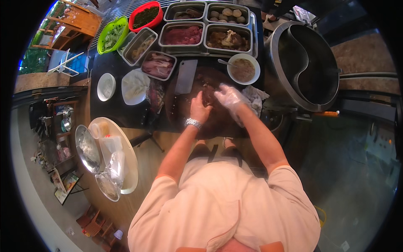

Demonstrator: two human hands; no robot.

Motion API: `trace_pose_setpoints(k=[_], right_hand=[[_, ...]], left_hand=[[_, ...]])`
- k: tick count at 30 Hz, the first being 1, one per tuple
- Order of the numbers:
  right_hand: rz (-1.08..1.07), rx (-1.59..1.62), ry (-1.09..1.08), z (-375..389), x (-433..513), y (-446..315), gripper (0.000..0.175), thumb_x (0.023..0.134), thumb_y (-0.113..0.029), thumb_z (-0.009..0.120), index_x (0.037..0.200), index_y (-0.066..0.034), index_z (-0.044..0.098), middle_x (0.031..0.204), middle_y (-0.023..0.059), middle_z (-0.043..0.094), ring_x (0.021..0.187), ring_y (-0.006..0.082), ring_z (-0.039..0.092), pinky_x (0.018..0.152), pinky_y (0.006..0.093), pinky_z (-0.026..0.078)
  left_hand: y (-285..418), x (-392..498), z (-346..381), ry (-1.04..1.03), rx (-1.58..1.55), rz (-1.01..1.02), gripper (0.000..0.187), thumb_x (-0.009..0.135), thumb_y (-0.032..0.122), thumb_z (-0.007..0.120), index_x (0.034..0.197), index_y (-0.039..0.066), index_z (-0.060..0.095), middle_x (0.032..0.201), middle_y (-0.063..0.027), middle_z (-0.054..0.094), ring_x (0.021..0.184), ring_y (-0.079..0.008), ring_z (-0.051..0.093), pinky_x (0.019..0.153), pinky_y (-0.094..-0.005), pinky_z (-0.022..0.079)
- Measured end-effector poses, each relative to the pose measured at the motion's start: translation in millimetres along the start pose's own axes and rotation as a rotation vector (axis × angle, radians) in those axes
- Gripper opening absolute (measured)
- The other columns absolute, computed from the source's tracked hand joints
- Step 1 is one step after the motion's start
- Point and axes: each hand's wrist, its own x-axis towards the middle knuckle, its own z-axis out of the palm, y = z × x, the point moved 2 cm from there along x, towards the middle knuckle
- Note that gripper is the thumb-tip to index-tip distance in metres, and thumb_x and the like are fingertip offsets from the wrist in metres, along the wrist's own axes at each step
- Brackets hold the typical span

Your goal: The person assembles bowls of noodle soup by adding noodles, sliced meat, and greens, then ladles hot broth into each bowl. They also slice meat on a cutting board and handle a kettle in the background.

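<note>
My left hand [200, 108] is bare, with a silvery band at the wrist. Its fingers and thumb rest around a small heap of dark meat [207, 94] on a round dark chopping board [220, 118]. My right hand [231, 96] wears a clear plastic glove, its fingers spread at the heap's right side. Whether those fingertips touch the meat is hard to see. Flat on the board's upper left lies a cleaver [186, 77], blade bare. Small scraps dot the board.
Behind the board stand steel trays of red meat [183, 35], cooked meat [228, 41], meatballs [227, 15] and sliced meat [159, 65]. A white bowl [243, 69] holds a spoon. A crumpled cloth [254, 98] lies right, near a large divided pot [302, 66]. Bowls [106, 87] stand left.
</note>
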Motion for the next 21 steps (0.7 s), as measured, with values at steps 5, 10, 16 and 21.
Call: trace_pose_setpoints(k=[5, 10, 16, 21], right_hand=[[0.073, 0.032, -0.083, 56.0, 20.4, -12.3, 0.060, 0.087, -0.043, 0.070, 0.131, -0.0035, 0.064, 0.120, 0.0226, 0.072, 0.112, 0.0403, 0.068, 0.095, 0.0459, 0.053], [0.207, 0.563, -0.066, 53.1, -14.4, -32.5, 0.032, 0.097, -0.017, 0.067, 0.126, -0.0041, 0.068, 0.109, 0.0043, 0.072, 0.094, 0.0148, 0.068, 0.082, 0.0319, 0.055], [0.058, 0.786, -0.162, 45.2, 0.0, -114.6, 0.027, 0.098, -0.013, 0.069, 0.124, -0.0064, 0.069, 0.101, 0.0007, 0.071, 0.081, 0.0095, 0.066, 0.063, 0.0243, 0.051], [-0.144, 0.703, -0.377, 73.3, 39.3, -236.5, 0.033, 0.098, -0.013, 0.067, 0.130, -0.0061, 0.067, 0.105, -0.0013, 0.070, 0.082, 0.0080, 0.064, 0.064, 0.0242, 0.051]], left_hand=[[-8.5, 11.0, 0.2, -0.062, -0.183, 0.004, 0.079, 0.072, 0.023, 0.088, 0.142, 0.007, 0.057, 0.118, -0.0235, 0.067, 0.110, -0.0383, 0.066, 0.095, -0.0443, 0.054], [-6.8, 7.8, -19.8, -0.139, -0.360, 0.080, 0.070, 0.076, 0.018, 0.084, 0.139, 0.003, 0.058, 0.119, -0.0242, 0.068, 0.112, -0.0394, 0.065, 0.099, -0.0452, 0.052], [12.6, 27.3, -98.4, -0.002, -0.461, 0.082, 0.069, 0.079, 0.016, 0.081, 0.142, 0.003, 0.057, 0.121, -0.0226, 0.063, 0.113, -0.0383, 0.064, 0.102, -0.0421, 0.051], [-14.3, 58.2, -222.0, 0.306, -0.398, 0.127, 0.073, 0.078, 0.020, 0.086, 0.143, 0.003, 0.057, 0.123, -0.0209, 0.062, 0.112, -0.0322, 0.066, 0.100, -0.0390, 0.053]])
